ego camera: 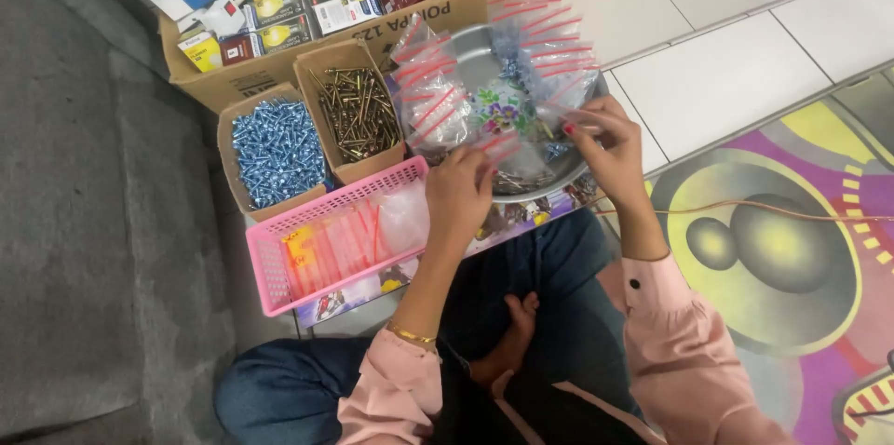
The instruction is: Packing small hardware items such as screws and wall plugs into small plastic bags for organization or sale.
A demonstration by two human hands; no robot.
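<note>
Two cartons of screws [276, 149], perhaps brass ones [358, 112], beside boxed bulbs [279, 9].

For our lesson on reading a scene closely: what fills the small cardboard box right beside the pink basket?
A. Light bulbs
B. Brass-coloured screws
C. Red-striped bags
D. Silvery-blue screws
D: the box next to the pink basket is full of silvery-blue screws; the brass-coloured ones sit in the next box along.

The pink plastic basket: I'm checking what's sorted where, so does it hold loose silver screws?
No, the pink plastic basket holds small clear bags with red strips, while the silver screws fill a brown cardboard box behind it.
</note>
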